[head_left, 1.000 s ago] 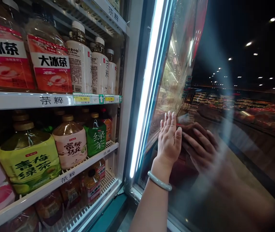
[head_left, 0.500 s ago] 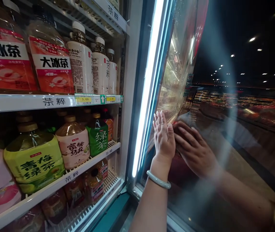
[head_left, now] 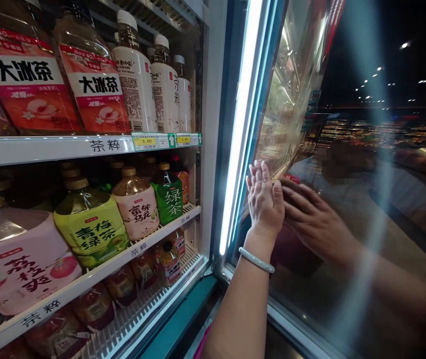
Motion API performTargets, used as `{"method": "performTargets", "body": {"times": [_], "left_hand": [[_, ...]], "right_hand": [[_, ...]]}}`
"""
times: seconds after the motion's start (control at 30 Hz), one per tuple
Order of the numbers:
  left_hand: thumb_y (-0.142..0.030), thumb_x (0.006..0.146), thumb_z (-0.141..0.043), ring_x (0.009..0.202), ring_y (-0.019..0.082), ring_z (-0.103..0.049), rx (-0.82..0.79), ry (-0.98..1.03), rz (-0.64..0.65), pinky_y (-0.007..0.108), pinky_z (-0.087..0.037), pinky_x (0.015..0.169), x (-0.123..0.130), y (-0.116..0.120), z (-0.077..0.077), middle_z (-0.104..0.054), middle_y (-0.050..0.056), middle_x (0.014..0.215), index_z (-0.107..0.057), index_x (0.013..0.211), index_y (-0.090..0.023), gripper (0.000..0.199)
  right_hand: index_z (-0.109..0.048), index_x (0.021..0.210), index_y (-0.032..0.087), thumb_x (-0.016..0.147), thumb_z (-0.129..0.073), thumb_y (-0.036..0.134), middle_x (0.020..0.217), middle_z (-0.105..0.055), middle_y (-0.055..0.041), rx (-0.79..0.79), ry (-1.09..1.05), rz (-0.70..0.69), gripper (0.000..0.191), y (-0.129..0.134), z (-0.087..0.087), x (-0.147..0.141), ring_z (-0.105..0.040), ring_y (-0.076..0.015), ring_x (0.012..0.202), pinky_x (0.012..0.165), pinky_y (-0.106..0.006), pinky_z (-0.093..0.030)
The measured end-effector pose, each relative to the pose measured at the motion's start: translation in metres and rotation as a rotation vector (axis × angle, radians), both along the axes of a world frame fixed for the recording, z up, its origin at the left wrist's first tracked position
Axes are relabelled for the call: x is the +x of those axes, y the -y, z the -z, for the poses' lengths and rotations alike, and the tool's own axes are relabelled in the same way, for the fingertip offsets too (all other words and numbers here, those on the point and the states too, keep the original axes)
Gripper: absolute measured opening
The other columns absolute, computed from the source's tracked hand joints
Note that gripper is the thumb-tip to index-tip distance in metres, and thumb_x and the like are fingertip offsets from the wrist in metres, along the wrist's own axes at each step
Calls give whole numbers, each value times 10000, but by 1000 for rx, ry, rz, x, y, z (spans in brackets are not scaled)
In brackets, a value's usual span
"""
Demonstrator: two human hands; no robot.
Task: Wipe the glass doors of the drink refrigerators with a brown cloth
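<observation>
Shop, chilled drinks shelves (head_left: 108,145), yellow price tags (head_left: 146,141)

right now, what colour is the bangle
The bangle is pale grey-green, clearest in the head view.

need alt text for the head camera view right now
The person's left hand, wearing a pale bracelet, is held flat at the glass door of a lit drinks cooler. A second hand shows dimly in the glass, reflected or behind it, unclear which. Shelves of bottled drinks fill the left side.
</observation>
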State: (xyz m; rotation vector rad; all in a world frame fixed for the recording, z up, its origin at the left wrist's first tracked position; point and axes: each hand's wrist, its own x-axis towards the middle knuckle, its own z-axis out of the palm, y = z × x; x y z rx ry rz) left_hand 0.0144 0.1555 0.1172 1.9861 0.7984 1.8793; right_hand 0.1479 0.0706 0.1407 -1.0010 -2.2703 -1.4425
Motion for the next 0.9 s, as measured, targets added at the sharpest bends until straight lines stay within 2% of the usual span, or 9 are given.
{"method": "performTargets", "body": {"times": [0.1,0.17,0.3,0.4,0.57,0.63,0.77,0.83,0.9], "left_hand": [[-413,1143,-221,1690,187,-45,82,-77,11,519,-145,1401,8,7,5,-185,18,1820,-68,1743,-308,628],[-399,1141,-233,1692,194,-52,112,-80,30,533,-150,1397,13,9,8,-169,31,1822,-47,1743,-302,637],[-382,1137,-257,1694,220,-47,76,-33,13,563,-127,1394,16,12,20,-159,54,1823,-76,1742,-284,640],[-374,1134,-262,1695,232,-69,99,-88,15,576,-134,1389,20,25,32,-178,77,1817,-107,1742,-265,637],[-371,1121,-311,1695,245,-69,212,-243,78,566,-179,1384,50,62,44,-163,82,1819,-87,1745,-268,671],[-369,1115,-330,1694,251,-69,253,-262,88,565,-173,1386,64,75,45,-151,84,1820,-57,1746,-264,696],[-359,1107,-345,1695,261,-66,300,-274,83,563,-170,1387,86,93,49,-136,87,1821,-10,1746,-249,730],[-347,1109,-343,1695,257,-67,324,-298,88,552,-162,1390,93,101,50,-136,77,1820,-33,1747,-255,715],[-352,1110,-351,1694,254,-62,356,-335,105,540,-143,1393,100,111,51,-139,65,1819,-63,1747,-260,706]], "right_hand": [[-569,1516,277,1030,-590,170,1653,-513,-19,85,-101,94,499,16,-15,7,-207,-272,1672,1412,-568,-170],[-615,1464,264,1031,-601,196,1661,-501,-34,134,-165,104,439,17,-14,4,-187,-308,1676,1398,-600,-194],[-648,1412,222,1028,-577,159,1524,-644,-29,77,-104,14,396,25,22,9,-215,-246,1671,1398,-536,-247],[-648,1421,217,1000,-608,120,1494,-669,-14,24,-77,69,433,55,46,29,-241,-233,1663,1395,-519,-265],[-628,1473,301,965,-686,176,1564,-612,-33,252,-372,319,526,105,55,54,-263,-294,1658,1383,-594,-255],[-651,1447,315,961,-685,188,1545,-628,-33,276,-448,306,503,113,64,54,-282,-315,1651,1362,-622,-296],[-632,1467,338,961,-628,116,1494,-668,-6,175,-425,263,552,130,81,64,-321,-293,1636,1353,-630,-312],[-599,1509,351,955,-659,136,1536,-636,-15,229,-457,331,598,148,79,80,-346,-324,1623,1348,-656,-295],[-556,1555,376,913,-737,178,1618,-555,-19,362,-503,375,696,168,74,101,-359,-381,1609,1338,-672,-307]]}}
